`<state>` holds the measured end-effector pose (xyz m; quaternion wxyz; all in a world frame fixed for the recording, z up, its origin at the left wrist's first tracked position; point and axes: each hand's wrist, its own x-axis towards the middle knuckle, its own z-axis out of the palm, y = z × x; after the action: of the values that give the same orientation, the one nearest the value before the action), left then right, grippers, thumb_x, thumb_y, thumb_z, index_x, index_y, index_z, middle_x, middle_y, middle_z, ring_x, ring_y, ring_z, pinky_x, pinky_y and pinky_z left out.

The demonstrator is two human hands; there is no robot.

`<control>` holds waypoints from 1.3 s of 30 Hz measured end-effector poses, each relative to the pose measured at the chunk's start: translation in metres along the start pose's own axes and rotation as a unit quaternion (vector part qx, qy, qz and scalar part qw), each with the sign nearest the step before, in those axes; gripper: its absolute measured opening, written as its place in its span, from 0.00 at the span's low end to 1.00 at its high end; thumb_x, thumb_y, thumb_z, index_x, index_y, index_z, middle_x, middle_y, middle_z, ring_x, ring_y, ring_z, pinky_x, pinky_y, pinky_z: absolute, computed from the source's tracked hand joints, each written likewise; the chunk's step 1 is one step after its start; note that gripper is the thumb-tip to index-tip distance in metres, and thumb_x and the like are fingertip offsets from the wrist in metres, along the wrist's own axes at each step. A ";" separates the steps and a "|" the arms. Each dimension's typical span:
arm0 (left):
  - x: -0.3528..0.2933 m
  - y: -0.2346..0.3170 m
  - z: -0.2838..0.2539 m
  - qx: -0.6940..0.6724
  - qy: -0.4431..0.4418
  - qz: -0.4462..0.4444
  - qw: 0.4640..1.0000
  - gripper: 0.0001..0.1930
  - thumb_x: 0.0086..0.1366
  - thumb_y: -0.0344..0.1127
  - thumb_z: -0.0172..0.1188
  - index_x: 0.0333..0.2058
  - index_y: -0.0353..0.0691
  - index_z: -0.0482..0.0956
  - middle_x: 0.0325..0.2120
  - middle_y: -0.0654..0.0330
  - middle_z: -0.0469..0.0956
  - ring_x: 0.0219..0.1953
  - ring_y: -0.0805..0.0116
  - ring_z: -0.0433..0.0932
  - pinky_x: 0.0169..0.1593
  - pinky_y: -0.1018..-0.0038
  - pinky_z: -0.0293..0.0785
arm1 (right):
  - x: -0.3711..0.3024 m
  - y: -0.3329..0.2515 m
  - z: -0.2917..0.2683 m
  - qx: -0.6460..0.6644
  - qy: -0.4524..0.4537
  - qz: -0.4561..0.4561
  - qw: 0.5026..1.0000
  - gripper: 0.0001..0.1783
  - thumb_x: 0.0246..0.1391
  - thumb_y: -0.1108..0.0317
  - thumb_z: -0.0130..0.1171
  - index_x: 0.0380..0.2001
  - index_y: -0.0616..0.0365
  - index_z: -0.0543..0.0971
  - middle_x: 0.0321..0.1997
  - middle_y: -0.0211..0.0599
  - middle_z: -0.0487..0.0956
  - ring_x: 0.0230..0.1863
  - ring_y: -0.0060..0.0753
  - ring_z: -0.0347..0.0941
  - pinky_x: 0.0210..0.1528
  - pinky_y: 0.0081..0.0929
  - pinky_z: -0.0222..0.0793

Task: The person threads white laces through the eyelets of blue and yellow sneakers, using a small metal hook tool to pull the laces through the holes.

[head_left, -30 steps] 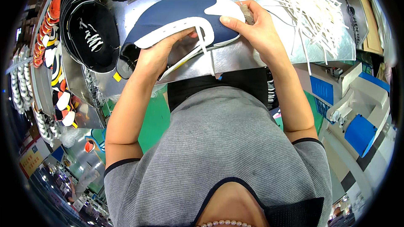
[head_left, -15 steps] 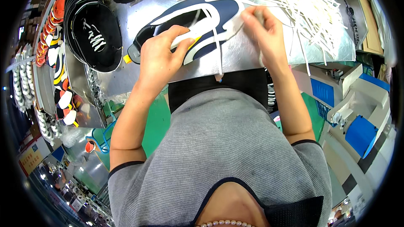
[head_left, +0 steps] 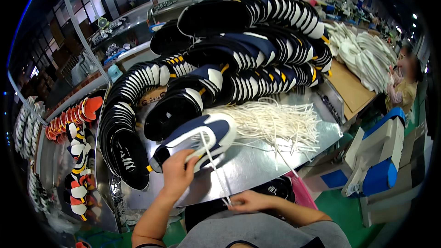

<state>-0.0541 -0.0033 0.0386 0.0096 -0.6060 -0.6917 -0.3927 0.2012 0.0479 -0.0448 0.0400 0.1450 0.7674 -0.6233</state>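
Observation:
A navy and white shoe upper [head_left: 192,125] lies on the metal table, its black lining facing partly up. My left hand [head_left: 178,173] is closed on its near side edge, thumb and fingers pinching the rim. A white shoelace [head_left: 215,169] runs from the upper's opening down toward the table's near edge. There my right hand [head_left: 249,200] is closed around the lace's lower end, close to my body. Just beyond the upper, a loose heap of white laces [head_left: 280,126] spreads over the table.
Nested stacks of black, white and navy uppers [head_left: 271,48] fill the far side, with another stack [head_left: 125,154] curving along the left. Orange uppers [head_left: 76,117] hang farther left. A pink basket [head_left: 301,192] sits under the table's right edge, near a grey and blue machine [head_left: 379,177].
The view has tilted up toward the far stacks. My right hand has left the upper's toe and come down to the lace near my body. My left hand still grips the upper.

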 end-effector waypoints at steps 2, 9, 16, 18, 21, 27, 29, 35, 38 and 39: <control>0.019 -0.003 -0.011 -0.027 0.048 0.008 0.998 0.09 0.61 0.32 0.66 0.37 0.34 0.81 0.29 0.48 0.81 0.31 0.50 0.81 0.36 0.64 0.75 | -0.032 0.043 0.015 -0.150 0.030 0.006 0.988 0.16 0.60 0.55 0.60 0.39 0.57 0.79 0.25 0.40 0.75 0.30 0.40 0.76 0.36 0.35 0.71; 0.011 0.012 -0.015 -0.101 -0.109 -0.028 0.989 0.09 0.64 0.33 0.63 0.39 0.34 0.80 0.30 0.49 0.81 0.31 0.53 0.81 0.37 0.67 0.74 | -0.077 0.010 -0.007 0.040 0.269 -0.040 0.962 0.05 0.62 0.71 0.58 0.35 0.61 0.80 0.33 0.39 0.79 0.36 0.30 0.78 0.42 0.27 0.73; -0.043 -0.007 0.025 0.003 -0.297 -0.136 0.945 0.11 0.64 0.37 0.61 0.42 0.38 0.80 0.36 0.49 0.81 0.39 0.47 0.80 0.43 0.61 0.74 | 0.011 -0.018 -0.037 0.130 0.360 -0.092 0.919 0.09 0.57 0.71 0.64 0.41 0.62 0.81 0.34 0.31 0.83 0.35 0.17 0.75 0.39 0.19 0.70; -0.040 -0.005 0.023 0.015 -0.308 -0.112 0.945 0.12 0.66 0.36 0.61 0.44 0.36 0.79 0.38 0.48 0.81 0.39 0.50 0.81 0.43 0.64 0.75 | 0.032 -0.015 -0.040 0.081 0.378 -0.113 0.915 0.09 0.57 0.70 0.65 0.41 0.61 0.80 0.32 0.32 0.83 0.31 0.20 0.75 0.36 0.20 0.70; -0.034 -0.002 0.022 0.029 -0.282 -0.044 0.958 0.13 0.68 0.36 0.59 0.47 0.34 0.79 0.40 0.47 0.82 0.39 0.53 0.82 0.42 0.66 0.75 | 0.050 -0.015 -0.050 0.024 0.370 -0.099 0.923 0.08 0.58 0.74 0.63 0.41 0.64 0.80 0.36 0.32 0.84 0.38 0.18 0.79 0.44 0.17 0.73; -0.014 0.025 0.047 0.093 -0.284 -0.016 0.954 0.11 0.65 0.38 0.62 0.39 0.37 0.83 0.29 0.55 0.83 0.28 0.62 0.80 0.35 0.69 0.73 | 0.067 -0.011 -0.064 0.050 0.395 -0.115 0.910 0.09 0.58 0.73 0.63 0.41 0.63 0.80 0.37 0.34 0.84 0.39 0.19 0.80 0.45 0.19 0.75; -0.012 0.018 0.059 0.074 -0.315 -0.077 0.943 0.10 0.64 0.38 0.64 0.37 0.37 0.84 0.25 0.57 0.81 0.24 0.67 0.77 0.32 0.72 0.71 | 0.072 -0.001 -0.063 0.049 0.398 -0.114 0.909 0.13 0.58 0.68 0.65 0.43 0.62 0.79 0.38 0.37 0.83 0.40 0.23 0.80 0.45 0.21 0.74; -0.009 0.008 0.074 0.065 -0.325 -0.183 0.926 0.15 0.60 0.52 0.64 0.30 0.46 0.85 0.18 0.63 0.79 0.22 0.64 0.77 0.30 0.70 0.71 | 0.039 0.005 -0.047 0.082 0.437 -0.043 0.894 0.20 0.59 0.58 0.62 0.44 0.64 0.72 0.31 0.47 0.81 0.31 0.43 0.79 0.36 0.35 0.72; -0.010 0.000 0.075 0.038 -0.323 -0.166 0.931 0.15 0.60 0.50 0.65 0.29 0.44 0.85 0.18 0.64 0.80 0.21 0.67 0.77 0.29 0.71 0.70 | 0.022 0.012 -0.025 0.089 0.396 -0.049 0.913 0.14 0.60 0.63 0.60 0.38 0.63 0.74 0.26 0.44 0.81 0.28 0.42 0.79 0.34 0.34 0.72; -0.011 0.001 0.075 0.034 -0.317 -0.167 0.933 0.15 0.60 0.49 0.66 0.28 0.43 0.84 0.17 0.64 0.79 0.19 0.69 0.75 0.28 0.71 0.69 | 0.020 0.015 -0.020 0.054 0.377 -0.059 0.923 0.11 0.60 0.65 0.59 0.35 0.63 0.75 0.24 0.43 0.80 0.26 0.42 0.79 0.34 0.34 0.72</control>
<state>-0.0159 0.0291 -0.0182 -0.2551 -0.5738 -0.7632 -0.1524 0.1889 0.0730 -0.0592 -0.2971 0.3256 0.6979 -0.5645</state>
